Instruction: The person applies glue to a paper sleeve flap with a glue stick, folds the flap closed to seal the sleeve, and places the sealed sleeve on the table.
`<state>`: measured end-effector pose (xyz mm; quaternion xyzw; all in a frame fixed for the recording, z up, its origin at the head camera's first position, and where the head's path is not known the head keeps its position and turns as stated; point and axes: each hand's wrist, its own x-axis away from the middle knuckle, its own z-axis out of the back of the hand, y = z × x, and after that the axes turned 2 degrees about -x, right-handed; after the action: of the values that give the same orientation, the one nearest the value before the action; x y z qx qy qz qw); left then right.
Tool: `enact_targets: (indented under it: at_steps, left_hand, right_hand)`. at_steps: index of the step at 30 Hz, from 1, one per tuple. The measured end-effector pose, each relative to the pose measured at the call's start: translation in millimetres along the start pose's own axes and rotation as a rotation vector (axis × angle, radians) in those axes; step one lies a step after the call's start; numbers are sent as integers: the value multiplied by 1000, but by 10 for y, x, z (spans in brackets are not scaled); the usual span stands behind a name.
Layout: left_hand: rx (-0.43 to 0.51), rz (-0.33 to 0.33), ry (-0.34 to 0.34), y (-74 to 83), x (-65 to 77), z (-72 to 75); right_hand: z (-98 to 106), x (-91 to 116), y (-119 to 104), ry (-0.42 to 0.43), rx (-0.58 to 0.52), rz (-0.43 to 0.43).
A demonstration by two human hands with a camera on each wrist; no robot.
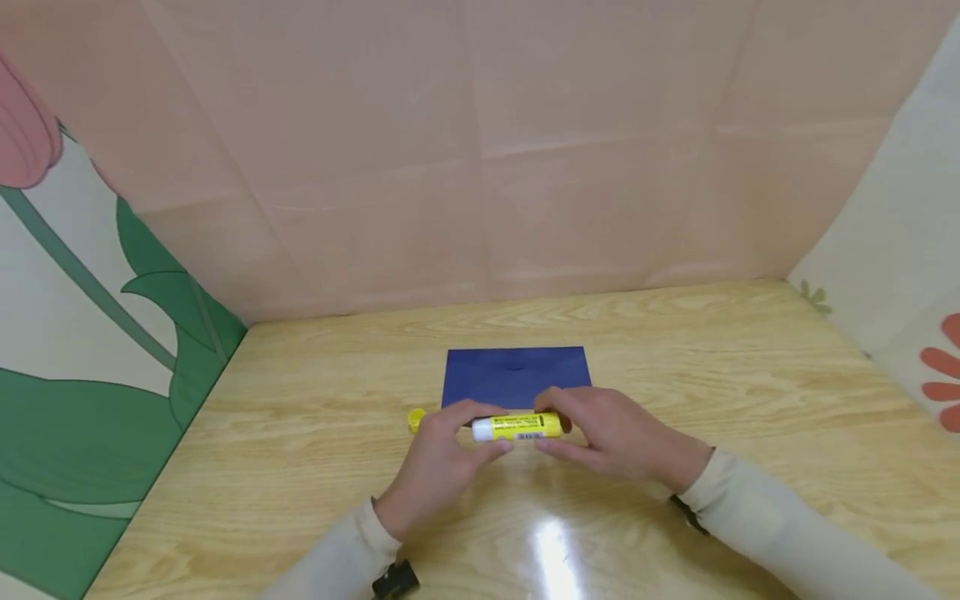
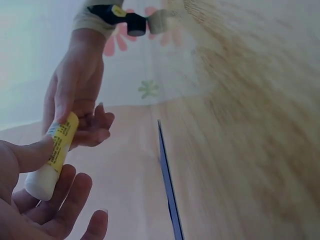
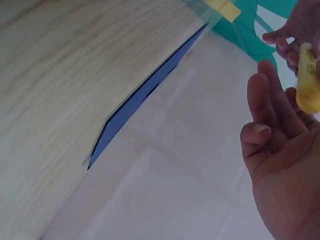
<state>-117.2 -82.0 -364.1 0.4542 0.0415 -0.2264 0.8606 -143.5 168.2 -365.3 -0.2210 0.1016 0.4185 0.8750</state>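
A yellow glue stick (image 1: 517,427) with a white end lies sideways between both hands, held up over the near part of the table. My left hand (image 1: 438,462) pinches it near the white end, thumb below and index finger above. At the yellow end, my right hand (image 1: 615,429) grips it between thumb and fingers. The left wrist view shows the same glue stick (image 2: 54,152) with its printed label. Just beyond the hands, a flat dark blue paper rectangle (image 1: 513,375), like an envelope, lies on the table, its near edge partly covered by the fingers.
A small yellow cap-like piece (image 1: 417,419) sits on the wood-grain table (image 1: 315,467), left of the blue paper. Behind the table rises a pinkish backdrop (image 1: 480,167). Flower-patterned panels stand at the left (image 1: 90,400) and right (image 1: 900,292).
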Motion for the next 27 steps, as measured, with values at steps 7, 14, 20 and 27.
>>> enact_targets:
  at_steps: [7,14,20,27]
  left_hand:
    - [117,101,8,-2,-25,0]
    - [128,129,12,11,-29,-15]
    - [131,118,23,1,-23,-18]
    - [142,85,46,-4,-28,-19]
  right_hand:
    - [-16,35,33,75,26,16]
    - [-8,44,41,106,-66,-1]
    - [-15,30,33,74,-85,-32]
    - [-16,24,24,60,-96,-60]
